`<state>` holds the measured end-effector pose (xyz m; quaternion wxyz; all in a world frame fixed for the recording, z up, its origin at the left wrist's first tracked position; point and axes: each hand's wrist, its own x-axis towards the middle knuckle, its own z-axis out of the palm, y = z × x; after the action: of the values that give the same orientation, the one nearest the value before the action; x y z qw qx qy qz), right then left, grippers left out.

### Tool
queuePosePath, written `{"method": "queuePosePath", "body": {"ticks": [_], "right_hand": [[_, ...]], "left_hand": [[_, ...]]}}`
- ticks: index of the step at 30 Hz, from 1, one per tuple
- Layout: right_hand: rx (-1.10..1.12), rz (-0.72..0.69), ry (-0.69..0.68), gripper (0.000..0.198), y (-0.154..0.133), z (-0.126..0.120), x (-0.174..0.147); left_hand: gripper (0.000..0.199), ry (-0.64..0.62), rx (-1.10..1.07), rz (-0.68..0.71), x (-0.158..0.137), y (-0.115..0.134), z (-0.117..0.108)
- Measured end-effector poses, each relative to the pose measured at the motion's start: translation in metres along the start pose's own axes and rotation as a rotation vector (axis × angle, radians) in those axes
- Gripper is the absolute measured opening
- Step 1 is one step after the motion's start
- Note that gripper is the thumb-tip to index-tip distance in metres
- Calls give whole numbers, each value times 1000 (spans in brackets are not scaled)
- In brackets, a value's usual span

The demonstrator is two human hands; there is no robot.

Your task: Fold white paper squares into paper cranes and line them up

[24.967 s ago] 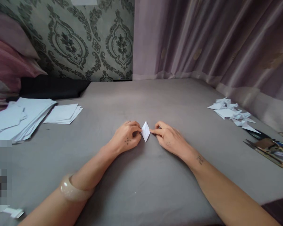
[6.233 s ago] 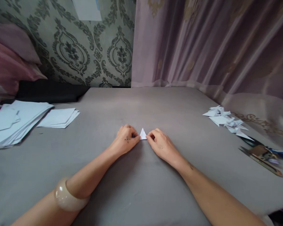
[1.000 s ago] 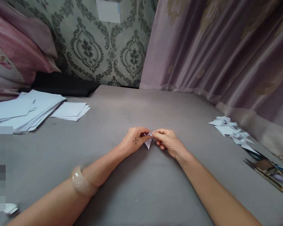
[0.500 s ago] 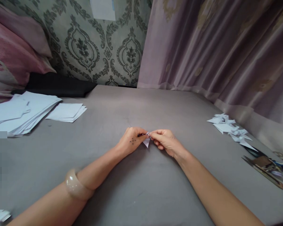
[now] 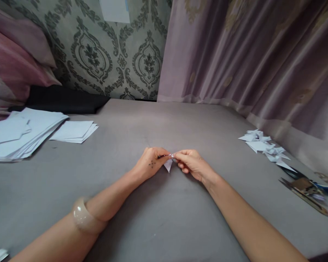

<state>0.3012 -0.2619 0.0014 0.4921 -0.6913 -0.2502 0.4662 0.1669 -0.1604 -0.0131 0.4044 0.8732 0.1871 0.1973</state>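
A small folded white paper (image 5: 168, 166), pointed at its near end, is held between two bare hands. The left hand (image 5: 150, 162) pinches its left side; the right hand (image 5: 191, 163) clamps its right. Well left of it lie stacked white sheets (image 5: 41, 123); well right, origami figures (image 5: 265, 146).

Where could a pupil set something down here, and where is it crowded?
The grey surface is bare beyond the left hand and right hand, between the small paper stack and the origami pieces, and largely bare between the forearms. Crowded: far left, around the large paper stack; right, around the tools; and mid-surface, where both hands pinch folded paper.
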Motion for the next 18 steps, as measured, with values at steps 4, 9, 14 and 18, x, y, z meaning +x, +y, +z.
{"method": "queuePosePath", "body": {"ticks": [4,9,14,18], "right_hand": [[2,-9,-12,12,2,-1,1],[15,-18,0,14,2,0,1],[35,19,-2,15,1,0,1],[22,46,1,16,-1,-1,0]], "left_hand": [[21,7,0,-28,0,-1,2],[22,21,-2,-4,0,1,2],[23,30,1,-5,0,2,2],[23,40,-46,-43,0,-1,3]]}}
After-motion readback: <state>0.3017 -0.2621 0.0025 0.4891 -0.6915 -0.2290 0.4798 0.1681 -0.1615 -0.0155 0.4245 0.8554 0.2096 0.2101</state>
